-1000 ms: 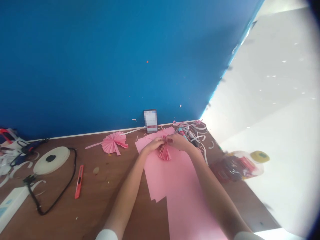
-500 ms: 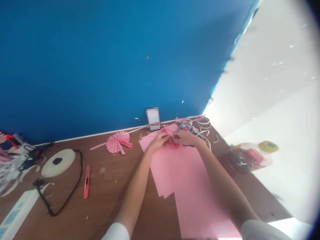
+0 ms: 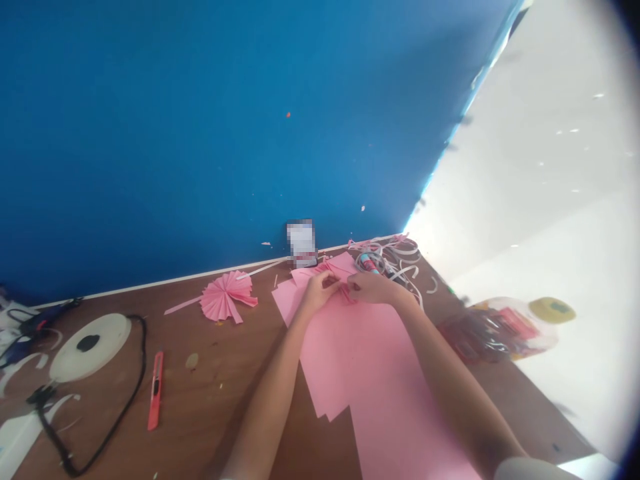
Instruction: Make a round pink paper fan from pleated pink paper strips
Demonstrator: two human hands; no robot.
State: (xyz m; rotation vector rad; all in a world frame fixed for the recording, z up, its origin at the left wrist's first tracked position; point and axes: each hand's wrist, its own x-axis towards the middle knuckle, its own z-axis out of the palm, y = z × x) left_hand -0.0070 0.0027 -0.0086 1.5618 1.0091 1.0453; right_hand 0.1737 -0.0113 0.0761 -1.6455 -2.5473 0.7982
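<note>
Both hands meet over a stack of pink paper sheets (image 3: 370,360) on a brown table (image 3: 215,393). My left hand (image 3: 319,290) and my right hand (image 3: 370,288) pinch a small pleated pink paper piece (image 3: 341,288) between their fingertips; it is mostly hidden by the fingers. A finished pink pleated fan (image 3: 224,297) lies on the table to the left of the hands.
A red utility knife (image 3: 155,389), a white round disc (image 3: 89,338) with a black cable (image 3: 117,407), and tools lie at the left. White paper strips (image 3: 400,263) and a clear plastic jar (image 3: 505,327) with a yellow lid sit at the right. A blue wall stands behind.
The pleated piece hung down fanned out below the hands a second ago; now it is gathered up between the fingertips. The view has shifted slightly.
</note>
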